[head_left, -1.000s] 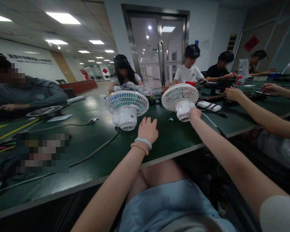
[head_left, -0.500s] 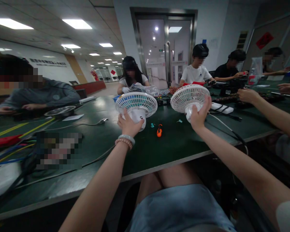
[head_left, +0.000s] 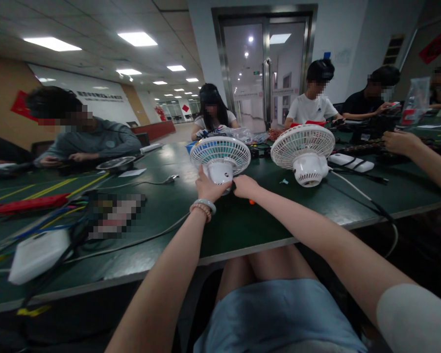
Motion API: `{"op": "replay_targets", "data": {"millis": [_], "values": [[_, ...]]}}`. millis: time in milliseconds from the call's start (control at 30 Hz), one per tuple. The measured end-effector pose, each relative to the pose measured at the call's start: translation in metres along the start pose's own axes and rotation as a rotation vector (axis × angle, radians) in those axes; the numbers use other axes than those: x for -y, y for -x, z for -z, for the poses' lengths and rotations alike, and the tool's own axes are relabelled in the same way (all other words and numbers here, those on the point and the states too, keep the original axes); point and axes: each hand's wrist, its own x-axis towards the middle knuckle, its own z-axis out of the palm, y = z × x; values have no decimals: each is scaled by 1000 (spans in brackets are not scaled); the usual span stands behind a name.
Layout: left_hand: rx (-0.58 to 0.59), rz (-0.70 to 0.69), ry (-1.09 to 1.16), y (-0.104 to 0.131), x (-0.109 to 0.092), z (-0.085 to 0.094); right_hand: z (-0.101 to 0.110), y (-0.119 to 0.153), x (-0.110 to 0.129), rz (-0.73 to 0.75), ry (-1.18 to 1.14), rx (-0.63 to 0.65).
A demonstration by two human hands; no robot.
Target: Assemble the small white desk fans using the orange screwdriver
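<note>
My left hand (head_left: 210,190) is wrapped around the rear housing of a white fan (head_left: 220,169), its round grille tipped away from me. Close against the right side of that housing is my right hand (head_left: 245,188), fingers curled in. A dark bit shows at its fingertips, but what it grips I cannot make out. Just under that hand peeks the orange end of a tool (head_left: 252,201), the rest of it hidden. To the right, a second white fan (head_left: 304,152) rests on its grille side with its vented housing toward me, untouched by either hand.
A small teal piece (head_left: 284,181) lies between the fans. A white power strip (head_left: 351,162) sits behind the right fan's cable. At left are loose cables, a white box (head_left: 40,255) and a fan grille (head_left: 115,164). Co-workers sit around the green table (head_left: 158,201).
My right hand has let go of the right fan and moved left to the left fan's housing, covering most of the orange tool. My left hand keeps its hold. The view has turned slightly left.
</note>
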Motion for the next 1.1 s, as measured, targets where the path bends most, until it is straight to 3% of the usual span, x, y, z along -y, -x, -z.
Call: {"op": "replay_targets", "data": {"millis": [300,667,1100], "values": [[50,55,-74,7,-9,6,-3,7,-8,-13,85,161],[111,6,-74,38,-27,14,19,18,-35,-92,115,176],[49,-82,-12,49,-29,9,27,22,-34,-24,113,153]]}}
